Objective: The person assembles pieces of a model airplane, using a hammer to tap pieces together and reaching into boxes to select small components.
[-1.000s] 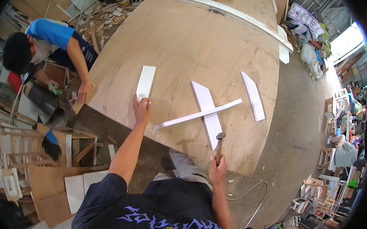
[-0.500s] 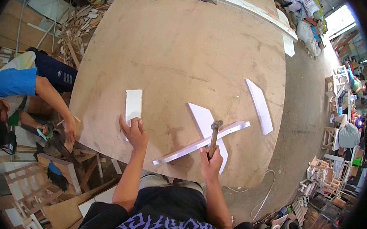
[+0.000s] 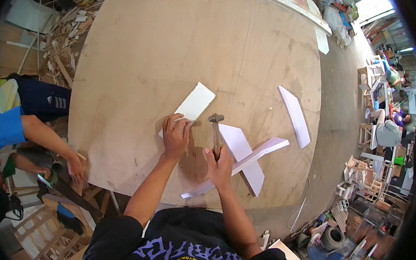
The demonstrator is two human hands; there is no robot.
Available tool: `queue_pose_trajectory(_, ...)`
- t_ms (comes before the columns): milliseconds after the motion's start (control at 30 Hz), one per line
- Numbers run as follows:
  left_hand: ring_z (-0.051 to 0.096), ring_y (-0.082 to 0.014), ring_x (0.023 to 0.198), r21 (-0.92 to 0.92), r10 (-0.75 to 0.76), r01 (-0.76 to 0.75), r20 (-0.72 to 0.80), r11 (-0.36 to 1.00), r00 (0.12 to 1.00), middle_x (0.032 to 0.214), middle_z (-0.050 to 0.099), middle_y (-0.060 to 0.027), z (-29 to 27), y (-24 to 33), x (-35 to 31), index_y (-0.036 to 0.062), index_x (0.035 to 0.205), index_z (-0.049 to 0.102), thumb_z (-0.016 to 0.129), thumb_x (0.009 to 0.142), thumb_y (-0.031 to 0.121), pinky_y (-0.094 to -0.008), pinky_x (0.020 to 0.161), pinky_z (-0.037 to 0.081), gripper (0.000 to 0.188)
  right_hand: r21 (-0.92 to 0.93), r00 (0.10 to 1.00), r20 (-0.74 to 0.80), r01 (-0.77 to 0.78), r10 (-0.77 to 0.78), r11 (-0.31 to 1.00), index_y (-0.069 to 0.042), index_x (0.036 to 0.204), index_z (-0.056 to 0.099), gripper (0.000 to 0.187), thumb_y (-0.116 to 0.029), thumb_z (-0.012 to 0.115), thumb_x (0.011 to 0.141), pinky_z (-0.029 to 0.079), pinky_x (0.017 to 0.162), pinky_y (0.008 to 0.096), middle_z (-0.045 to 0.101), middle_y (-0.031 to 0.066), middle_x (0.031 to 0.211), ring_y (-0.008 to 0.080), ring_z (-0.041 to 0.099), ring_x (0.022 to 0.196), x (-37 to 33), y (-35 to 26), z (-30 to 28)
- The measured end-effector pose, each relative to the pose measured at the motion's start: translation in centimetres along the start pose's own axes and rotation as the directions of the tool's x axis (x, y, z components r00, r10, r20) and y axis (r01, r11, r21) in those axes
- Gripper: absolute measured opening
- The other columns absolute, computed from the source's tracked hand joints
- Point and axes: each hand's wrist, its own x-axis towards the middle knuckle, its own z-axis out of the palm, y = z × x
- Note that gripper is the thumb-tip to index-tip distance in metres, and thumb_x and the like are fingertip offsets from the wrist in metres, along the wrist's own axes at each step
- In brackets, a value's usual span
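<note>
My left hand (image 3: 175, 136) is closed over the lower part of a white rectangular board (image 3: 198, 102), which lies slantwise on the tabletop. The fingers curl over its surface and hide part of it. In my right hand (image 3: 220, 168) is a hammer (image 3: 216, 136), its handle gripped and its metal head (image 3: 216, 118) pointing away from me. Just right of the hammer, a pale board with angled ends (image 3: 236, 142) is crossed by a long narrow pale strip (image 3: 266, 148). My right wrist hides part of that strip. Farther right lies another pale board with angled ends (image 3: 295, 118), apart from the rest.
The large wooden tabletop (image 3: 141, 51) fills the middle, with a long white bar (image 3: 276, 2) along its far edge. A person (image 3: 3, 123) works at the left near wood scraps (image 3: 60, 45). Right of the table, a cable (image 3: 304, 206) lies on the floor near stacked wooden frames (image 3: 368, 172).
My left hand has moved right with the white board, which has turned from upright to slanted. The hammer has shifted left, closer to that board. The view has shifted a little.
</note>
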Motion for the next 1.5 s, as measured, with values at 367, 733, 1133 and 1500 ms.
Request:
queue_pose_trajectory(367, 0.06, -0.0268, 0.093, 0.012, -0.044, 0.044, -0.066, 0.999, 0.997, 0.095, 0.069, -0.0063, 0.5, -1.8, 0.6, 0.0073, 0.1, 0.081, 0.08, 0.09, 0.007, -0.04, 0.086, 0.048, 0.01, -0.167, 0.994, 0.071, 0.099, -0.089, 0.981, -0.001, 0.099, 0.056, 0.028, -0.015, 0.079, 0.095, 0.052, 0.066, 0.0478, 0.069, 0.0196, 0.08, 0.0443, 0.069, 0.076, 8.7, -1.1, 3.7)
queue_pose_trajectory(733, 0.061, -0.0267, 0.095, -0.018, -0.131, 0.13, -0.087, 0.991, 0.988, 0.097, 0.068, -0.0045, 0.9, -1.5, 0.7, 0.0084, 0.099, 0.082, 0.082, 0.086, 0.005, -0.0405, 0.09, 0.047, 0.014, -0.025, 0.926, 0.317, 0.224, -0.204, 0.974, -0.003, 0.103, 0.058, 0.023, -0.008, 0.078, 0.092, 0.054, 0.072, 0.0517, 0.074, 0.0196, 0.091, 0.0447, 0.071, 0.084, 13.7, 0.6, 7.2)
queue_pose_trajectory(1133, 0.064, -0.027, 0.088, -0.004, -0.082, 0.081, -0.03, 0.997, 0.996, 0.088, 0.068, -0.0066, 0.3, -2.0, 1.5, 0.0047, 0.096, 0.08, 0.081, 0.084, 0.002, -0.04, 0.084, 0.05, 0.012, -0.112, 0.832, 0.491, 0.353, -0.257, 0.929, 0.0, 0.108, 0.054, 0.023, -0.008, 0.072, 0.096, 0.051, 0.073, 0.0582, 0.069, 0.0263, 0.083, 0.0503, 0.068, 0.084, 15.4, 0.4, 6.4)
queue_pose_trajectory(1500, 0.063, -0.024, 0.083, -0.058, -0.052, 0.05, -0.024, 0.997, 0.998, 0.084, 0.065, -0.0044, 0.7, -2.2, 1.5, 0.0076, 0.092, 0.078, 0.085, 0.076, 0.003, -0.0393, 0.081, 0.049, 0.018, -0.068, 0.886, 0.343, 0.354, -0.312, 0.933, -0.003, 0.105, 0.061, 0.02, -0.01, 0.077, 0.095, 0.052, 0.067, 0.0465, 0.069, 0.0205, 0.081, 0.0404, 0.069, 0.074, 14.1, 2.0, 6.8)
